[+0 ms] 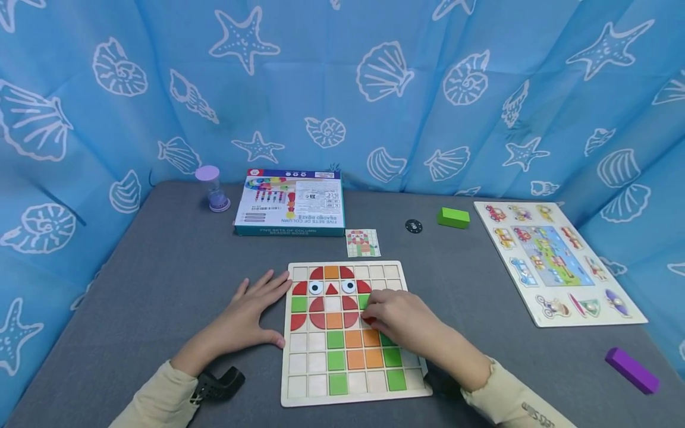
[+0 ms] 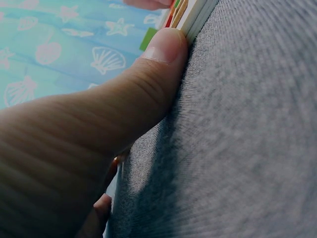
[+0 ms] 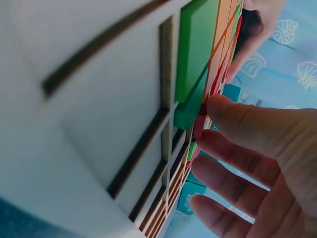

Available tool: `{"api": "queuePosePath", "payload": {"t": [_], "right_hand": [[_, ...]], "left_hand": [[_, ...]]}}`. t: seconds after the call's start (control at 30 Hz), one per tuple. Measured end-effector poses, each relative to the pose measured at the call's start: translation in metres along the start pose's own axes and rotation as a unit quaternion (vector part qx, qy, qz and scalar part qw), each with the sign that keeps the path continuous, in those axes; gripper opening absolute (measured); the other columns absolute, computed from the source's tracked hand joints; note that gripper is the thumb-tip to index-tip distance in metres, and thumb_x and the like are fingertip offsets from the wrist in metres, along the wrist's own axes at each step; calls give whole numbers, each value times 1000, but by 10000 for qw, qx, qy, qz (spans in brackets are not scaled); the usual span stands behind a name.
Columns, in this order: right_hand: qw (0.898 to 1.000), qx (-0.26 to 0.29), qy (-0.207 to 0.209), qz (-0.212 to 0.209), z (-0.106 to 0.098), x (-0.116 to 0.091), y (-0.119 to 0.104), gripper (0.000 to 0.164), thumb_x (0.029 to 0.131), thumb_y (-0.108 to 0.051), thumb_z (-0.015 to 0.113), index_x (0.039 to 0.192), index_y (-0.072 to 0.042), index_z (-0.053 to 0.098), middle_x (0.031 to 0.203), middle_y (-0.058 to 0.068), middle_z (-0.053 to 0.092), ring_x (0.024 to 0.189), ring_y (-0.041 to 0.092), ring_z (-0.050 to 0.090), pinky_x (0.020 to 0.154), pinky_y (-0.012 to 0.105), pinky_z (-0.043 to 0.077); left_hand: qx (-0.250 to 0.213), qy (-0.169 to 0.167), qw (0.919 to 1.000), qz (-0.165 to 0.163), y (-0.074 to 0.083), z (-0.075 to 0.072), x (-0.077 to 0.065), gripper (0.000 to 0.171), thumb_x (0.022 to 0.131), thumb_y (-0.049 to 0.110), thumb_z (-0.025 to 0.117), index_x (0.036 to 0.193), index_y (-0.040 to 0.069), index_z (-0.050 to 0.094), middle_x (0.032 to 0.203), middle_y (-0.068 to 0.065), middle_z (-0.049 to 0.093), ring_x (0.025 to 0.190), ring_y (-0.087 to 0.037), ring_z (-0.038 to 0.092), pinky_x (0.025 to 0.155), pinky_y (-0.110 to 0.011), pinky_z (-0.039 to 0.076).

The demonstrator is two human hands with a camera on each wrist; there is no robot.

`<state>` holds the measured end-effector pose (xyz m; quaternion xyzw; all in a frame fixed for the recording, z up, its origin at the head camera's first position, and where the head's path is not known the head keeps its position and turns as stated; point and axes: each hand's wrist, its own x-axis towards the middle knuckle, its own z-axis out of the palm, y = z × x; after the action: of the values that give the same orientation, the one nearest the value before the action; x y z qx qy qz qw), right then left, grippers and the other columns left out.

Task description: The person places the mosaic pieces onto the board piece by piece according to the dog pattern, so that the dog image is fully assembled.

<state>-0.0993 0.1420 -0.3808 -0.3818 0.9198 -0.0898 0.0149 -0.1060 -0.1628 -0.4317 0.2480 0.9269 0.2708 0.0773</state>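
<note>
A wooden grid board (image 1: 299, 399) lies on the grey table, with red, green and orange tiles and two eye discs making a figure in its squares. My left hand (image 1: 243, 321) is spread beside the board's left edge, its fingers straight and the thumb touching the frame; the left wrist view shows that thumb (image 2: 163, 47) up close. Over the board's right half, my right hand (image 1: 401, 318) pinches a red tile (image 3: 199, 124) between thumb and index finger, low at the grid. That tile is mostly covered in the head view. Behind the board lies a small pattern card (image 1: 363, 243).
A boxed bead set (image 1: 291, 205) stands at the back, with a small purple-capped timer (image 1: 216, 193) to its left. Further right are a black round chip (image 1: 414, 226), a green block (image 1: 453, 217), a picture puzzle board (image 1: 556, 261) and a purple block (image 1: 632, 370).
</note>
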Motion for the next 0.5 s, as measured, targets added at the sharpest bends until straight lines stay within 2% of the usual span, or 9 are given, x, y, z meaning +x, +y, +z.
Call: {"api": "queuePosePath", "payload": {"t": [0.5], "right_hand": [[9997,82,60,238,2,-3,3,24,72,-20,74,95,-19,68,86,-7,60,72,5,50,66,21,48]], "left_hand": [[-1,27,10000,55,-1,1,0,108,52,66,65,141,18,27,148,3,19,136,-26,8,101,-59,-1]]}}
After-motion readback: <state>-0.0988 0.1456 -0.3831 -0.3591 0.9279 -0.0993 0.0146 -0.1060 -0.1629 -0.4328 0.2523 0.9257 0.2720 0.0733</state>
